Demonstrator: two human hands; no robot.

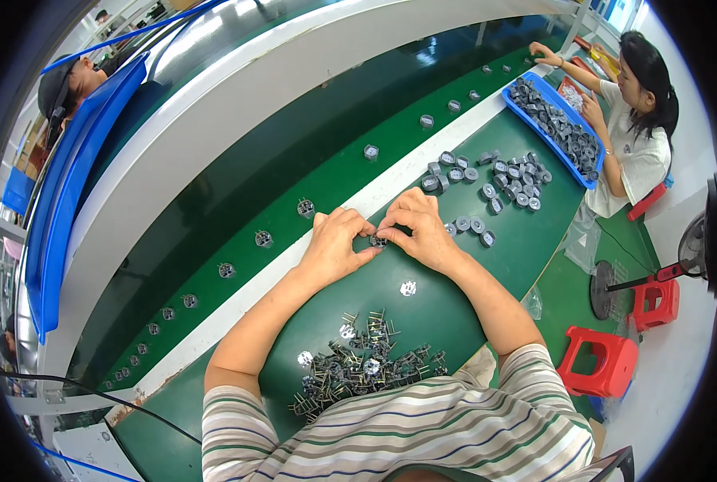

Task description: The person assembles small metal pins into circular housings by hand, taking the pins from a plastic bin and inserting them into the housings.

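Observation:
My left hand and my right hand meet over the green table. Between their fingertips they pinch a small dark round part with metallic bits; fingers cover much of it. Close to my body lies a heap of small electronic parts with metal pins. A white-and-silver flat piece rests on the table below my right hand. Beyond that hand are several loose grey round caps, with a larger group of grey caps farther right.
A green conveyor belt with spaced small round parts runs past a white rail. At the far right, a co-worker sits by a blue tray full of grey caps. Red stools and a black fan stand at right.

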